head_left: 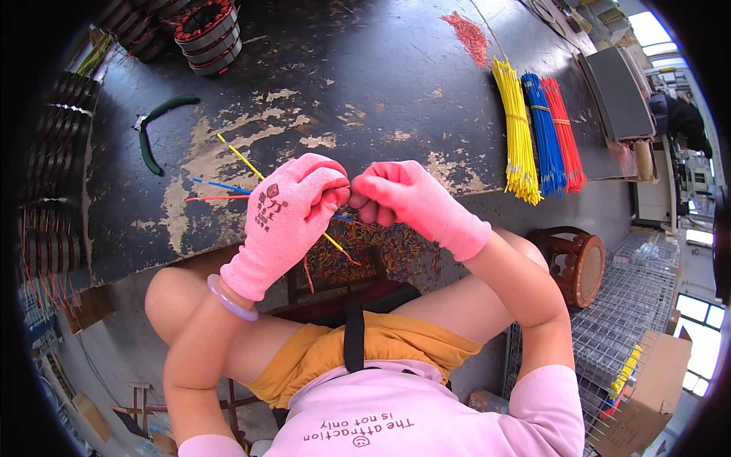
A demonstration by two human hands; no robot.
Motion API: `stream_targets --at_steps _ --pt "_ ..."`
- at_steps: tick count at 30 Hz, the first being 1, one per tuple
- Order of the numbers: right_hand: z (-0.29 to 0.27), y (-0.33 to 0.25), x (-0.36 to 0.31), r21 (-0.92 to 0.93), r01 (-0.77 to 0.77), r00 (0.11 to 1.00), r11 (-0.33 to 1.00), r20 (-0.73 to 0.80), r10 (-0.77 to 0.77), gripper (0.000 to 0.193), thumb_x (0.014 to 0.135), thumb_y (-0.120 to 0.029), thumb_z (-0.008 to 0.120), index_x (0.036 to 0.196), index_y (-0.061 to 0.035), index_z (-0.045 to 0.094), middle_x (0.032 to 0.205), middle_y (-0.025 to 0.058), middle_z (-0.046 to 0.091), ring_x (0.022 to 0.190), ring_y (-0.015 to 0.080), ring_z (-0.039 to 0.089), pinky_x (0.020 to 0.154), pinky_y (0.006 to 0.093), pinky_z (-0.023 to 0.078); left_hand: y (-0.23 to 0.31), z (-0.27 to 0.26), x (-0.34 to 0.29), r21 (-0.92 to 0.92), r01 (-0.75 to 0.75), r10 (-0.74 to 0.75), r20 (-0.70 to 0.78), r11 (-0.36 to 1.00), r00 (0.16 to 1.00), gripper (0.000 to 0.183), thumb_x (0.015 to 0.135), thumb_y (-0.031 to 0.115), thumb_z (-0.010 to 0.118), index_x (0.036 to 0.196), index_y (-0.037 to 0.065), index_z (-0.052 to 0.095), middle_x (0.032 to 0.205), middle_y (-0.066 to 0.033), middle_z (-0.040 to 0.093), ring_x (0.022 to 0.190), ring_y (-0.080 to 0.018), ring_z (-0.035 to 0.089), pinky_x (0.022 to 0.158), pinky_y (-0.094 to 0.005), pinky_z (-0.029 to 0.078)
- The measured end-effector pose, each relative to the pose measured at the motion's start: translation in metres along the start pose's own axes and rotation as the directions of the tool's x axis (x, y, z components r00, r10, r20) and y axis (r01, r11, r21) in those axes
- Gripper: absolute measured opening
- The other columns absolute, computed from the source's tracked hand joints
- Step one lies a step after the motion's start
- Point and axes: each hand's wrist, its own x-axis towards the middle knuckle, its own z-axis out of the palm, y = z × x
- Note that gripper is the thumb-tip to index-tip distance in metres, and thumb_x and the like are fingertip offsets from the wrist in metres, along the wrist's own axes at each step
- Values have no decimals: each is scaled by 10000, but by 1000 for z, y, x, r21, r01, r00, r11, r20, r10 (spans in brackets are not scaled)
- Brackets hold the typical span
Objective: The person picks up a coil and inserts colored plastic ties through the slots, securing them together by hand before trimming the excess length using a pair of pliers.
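Note:
My left hand (285, 217), in a pink glove, is closed around three thin insulated wires. A yellow wire (237, 154), a blue wire (219, 185) and a red wire (216, 199) stick out beyond its left side. Their other ends come out below and to the right of the fist, the yellow one with a bare, reddish tip. Just to the right, my right hand (419, 202), also gloved in pink, has its fingers pinched together, close to the left fingertips and the blue wire's end. What lies between those fingers is hidden.
On the worn black table (365, 84) lie green-handled pliers (156, 126) and yellow (518, 129), blue (543, 129) and red wire bundles (563, 133). A slatted bucket (209, 38) and reddish scraps (467, 38) sit farther back. Coloured clippings (403, 251) lie below the table edge, a wooden stool (571, 266) at right.

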Motion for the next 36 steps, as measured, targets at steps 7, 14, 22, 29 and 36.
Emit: stream_targets --at_steps 7,14,22,29,36 --pt "-3 -10 -14 -870 395 773 294 142 -619 135 962 -182 632 1008 -77 704 981 86 734 894 258 699 728 348 537 -1 -1 -1 35 -25 25 2 999 1000 147 835 9 689 976 46 671 1038 -84 690 920 -301 671 795 -383 534" --pt "6 -24 -16 -238 39 987 970 -143 -75 236 997 -222 581 941 -19 687 809 65 683 710 143 624 674 296 510 3 1 2 40 -61 61 -14 997 998 106 831 58 699 931 81 674 1004 -56 675 916 -293 666 786 -381 541" --pt "-5 1 -46 -973 118 886 198 13 -463 258 836 -330 811 941 -116 715 808 54 674 730 286 657 678 398 536 0 -11 -3 57 16 -18 42 998 999 97 838 39 669 932 57 671 991 -72 677 909 -292 665 786 -378 534" --pt "2 4 1 -942 288 566 -169 310 -764 266 861 -268 784 1061 -133 673 968 3 684 797 144 641 687 304 508 -1 -8 -1 47 1 -2 22 999 1000 105 853 37 671 958 45 671 1014 -86 684 916 -305 668 799 -381 537" --pt "7 -9 -8 3 -43 999 999 30 43 297 1043 -301 582 1024 -19 672 908 -7 686 761 54 597 635 214 463 -6 -3 -4 81 -61 63 -27 995 998 129 823 65 708 944 79 666 995 -59 660 916 -293 661 773 -391 539"
